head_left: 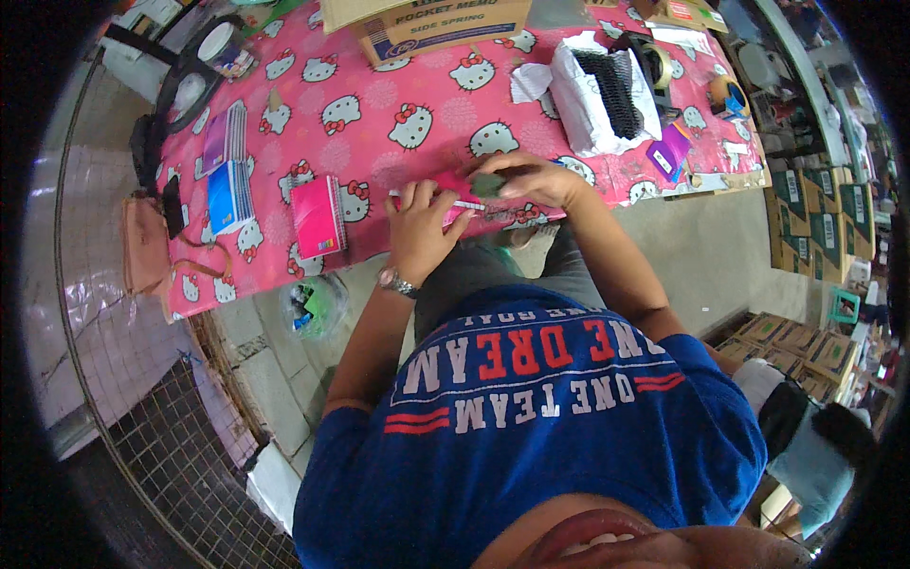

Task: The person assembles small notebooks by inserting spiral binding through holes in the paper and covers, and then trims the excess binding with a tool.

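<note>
At the table's near edge my left hand [422, 228], with a watch on its wrist, holds a pink memo pad [454, 180] down, fingers bent over it. A pale strip shows along the pad's near side, and my fingers hide part of its cover. My right hand [538, 180] is just right of the pad. Between its thumb and fingers it grips a small dark greenish object [486, 185], too unclear to name. Left of my left hand lies a pink spiral notebook [318, 217]. Farther left are stacked blue notebooks [229, 196] and purple notebooks [222, 138].
A paper-wrapped bundle of black spiral bindings [607, 95] stands at the back right, near a purple packet [669, 152] and a tape roll [656, 63]. A cardboard box [441, 28] sits at the far side. Below the table's left edge is a clear plastic bag [316, 305].
</note>
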